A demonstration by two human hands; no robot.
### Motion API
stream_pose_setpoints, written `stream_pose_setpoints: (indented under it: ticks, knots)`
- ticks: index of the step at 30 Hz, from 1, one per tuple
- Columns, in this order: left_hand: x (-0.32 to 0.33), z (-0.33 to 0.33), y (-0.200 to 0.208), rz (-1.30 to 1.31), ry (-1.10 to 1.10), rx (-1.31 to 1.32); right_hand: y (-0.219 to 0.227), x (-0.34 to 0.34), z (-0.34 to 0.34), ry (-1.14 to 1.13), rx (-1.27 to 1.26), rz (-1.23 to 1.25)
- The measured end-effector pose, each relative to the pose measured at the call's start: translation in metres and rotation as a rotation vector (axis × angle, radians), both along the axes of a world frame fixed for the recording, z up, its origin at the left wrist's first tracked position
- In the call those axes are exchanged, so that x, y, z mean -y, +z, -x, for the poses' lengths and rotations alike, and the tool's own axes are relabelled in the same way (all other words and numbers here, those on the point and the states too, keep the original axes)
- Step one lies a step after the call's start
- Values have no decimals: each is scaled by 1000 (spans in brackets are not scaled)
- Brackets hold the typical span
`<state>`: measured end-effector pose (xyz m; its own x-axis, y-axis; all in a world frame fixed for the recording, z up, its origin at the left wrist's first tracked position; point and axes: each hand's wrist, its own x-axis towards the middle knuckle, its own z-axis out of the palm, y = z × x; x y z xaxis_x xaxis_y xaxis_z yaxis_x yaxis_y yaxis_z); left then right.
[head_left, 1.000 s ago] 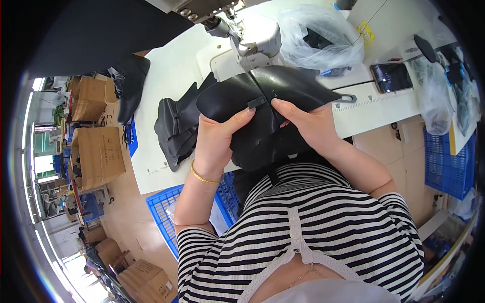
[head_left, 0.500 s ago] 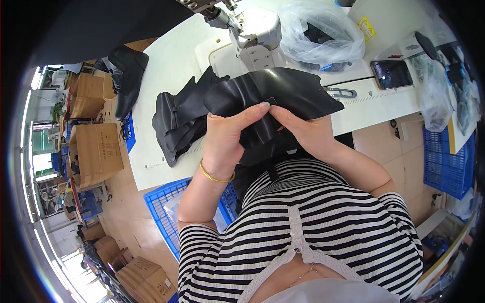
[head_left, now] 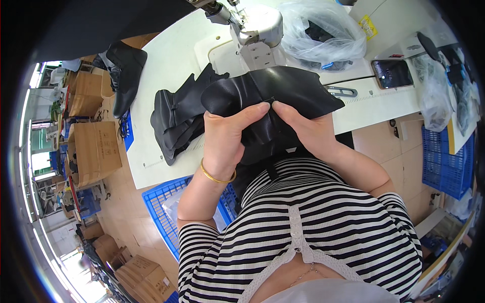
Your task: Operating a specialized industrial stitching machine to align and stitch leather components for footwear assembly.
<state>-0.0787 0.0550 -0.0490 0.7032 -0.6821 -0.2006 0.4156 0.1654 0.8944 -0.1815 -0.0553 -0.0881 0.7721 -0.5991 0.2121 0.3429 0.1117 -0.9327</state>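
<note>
Both hands hold a black leather shoe upper (head_left: 293,86) over the table's near edge. My left hand (head_left: 230,132) grips its left part, thumb pressed on the seam in the middle. From the other side my right hand (head_left: 309,129) grips it, thumb tip almost meeting the left one at a small tab on the seam. The other fingers are hidden beneath the leather. More black leather pieces (head_left: 174,118) lie in a pile to the left, partly under the held piece. Just beyond it stands the sewing machine (head_left: 257,38).
A clear plastic bag (head_left: 323,35) with black pieces and a phone (head_left: 392,74) lie at the back right. Small thread snips (head_left: 342,91) rest beside the leather. A black boot (head_left: 126,76) is at the table's left edge. Blue crates (head_left: 166,202) stand below.
Both thumbs have shifted slightly on the seam, and the right thumb has straightened upward. The small tab between them now lies flatter. The hands keep their hold on the leather.
</note>
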Motion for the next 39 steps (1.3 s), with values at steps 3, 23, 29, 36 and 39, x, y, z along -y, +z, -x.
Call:
stream_pose_setpoints:
  ticks: [3, 23, 29, 36, 39]
  knots:
    - [0, 1, 0, -11, -6, 15, -4, -1, -1, -38, 40, 6]
    - [3, 1, 6, -13, -28, 72, -5, -3, 0, -107, 55, 102]
    - [3, 0, 2, -1, -15, 112, -6, -6, 0, -122, 70, 118]
    - [3, 2, 5, 30, -8, 78, -4, -6, 4, -73, 55, 121]
    - [2, 2, 3, 52, -1, 109, -3, -8, 3, -66, 72, 65]
